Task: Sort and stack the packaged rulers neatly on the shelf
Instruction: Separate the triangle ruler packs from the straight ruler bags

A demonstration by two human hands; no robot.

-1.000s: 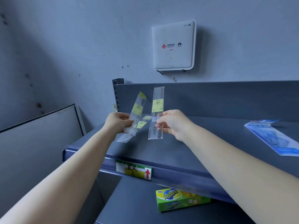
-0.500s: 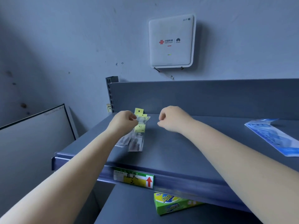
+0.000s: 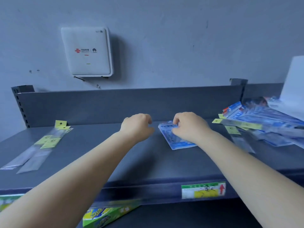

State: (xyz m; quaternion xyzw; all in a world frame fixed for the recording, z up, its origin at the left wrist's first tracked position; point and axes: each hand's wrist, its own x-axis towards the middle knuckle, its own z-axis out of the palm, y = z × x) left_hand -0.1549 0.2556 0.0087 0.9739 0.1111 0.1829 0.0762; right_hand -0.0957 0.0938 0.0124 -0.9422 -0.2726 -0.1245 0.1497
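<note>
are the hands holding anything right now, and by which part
The right hand has its fingertips on the far top edge of the blue packet lying on the shelf; a firm grip cannot be told. The left hand is loosely curled and holds nothing.

I see the shelf (image 3: pixel 98 162) spanning mid-frame, rulers (image 3: pixel 37 145) lying on it at left, one packet (image 3: pixel 176 139) at centre under my right hand (image 3: pixel 189 125), a pile (image 3: pixel 263 124) at right, a wall box (image 3: pixel 86 51) upper left.
</note>
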